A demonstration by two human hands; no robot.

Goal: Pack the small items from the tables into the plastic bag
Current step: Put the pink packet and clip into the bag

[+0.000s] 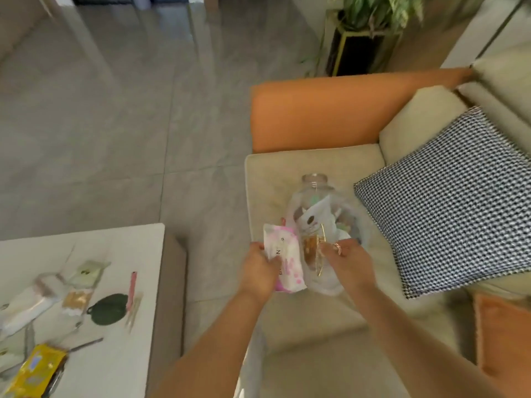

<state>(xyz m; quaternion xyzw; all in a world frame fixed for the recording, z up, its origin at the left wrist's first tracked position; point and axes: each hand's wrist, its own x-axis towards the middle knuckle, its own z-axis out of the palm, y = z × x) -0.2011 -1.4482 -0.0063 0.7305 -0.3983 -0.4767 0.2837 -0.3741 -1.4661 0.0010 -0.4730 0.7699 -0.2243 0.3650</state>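
A clear plastic bag (321,214) lies on the beige sofa seat (267,179), with several small packets visible through it. My left hand (258,268) grips a white and pink packet (283,255) at the bag's near left edge. My right hand (343,258), with a ring on one finger, pinches the bag's near rim, where a thin gold piece (320,254) shows. On the white table (120,326) at the lower left lie more small items: a yellow packet (36,369), a dark green oval piece (109,308), a pink stick (132,287) and pale sachets (86,272).
An orange armrest (330,113) closes the sofa's far end. A black and white checked cushion (448,202) lies right of the bag, and an orange cushion (502,334) sits at the lower right. A potted plant (362,33) stands behind. Grey tiled floor (115,124) separates table and sofa.
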